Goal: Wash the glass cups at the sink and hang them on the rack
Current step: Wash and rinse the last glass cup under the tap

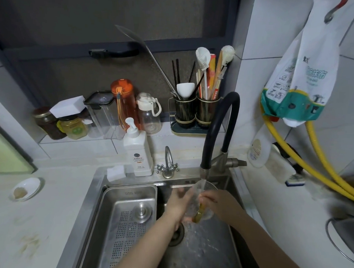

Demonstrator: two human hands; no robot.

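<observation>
Where the stream from the black tap [218, 131] falls, lower centre of the frame, both hands hold one glass cup [202, 197] over the sink [198, 251]. Left hand [179, 202]: fingers curled round the cup's left side, blurred. Right hand [216, 201]: wrapped on the cup's right side, with an amber handle [198, 213] below its fingers; whether that handle belongs to the cup or to a brush cannot be told.

Sink, left part: perforated steel tray [125, 222] with a round plug [142, 211] lying in it. Sink, back rim: small chrome tap [168, 163], white sponge [115, 172], white pump bottle [138, 150].

Ledge, centre left: orange bottle [123, 104], clear bottle [148, 112], clear box [101, 115], two jars [58, 123]. Ledge, centre: twin utensil holder [195, 112] with chopsticks and brushes.

Counter, far left: small white dish [25, 188]. Wall, upper right: hanging plastic bag [300, 78] and yellow hoses [321, 167].
</observation>
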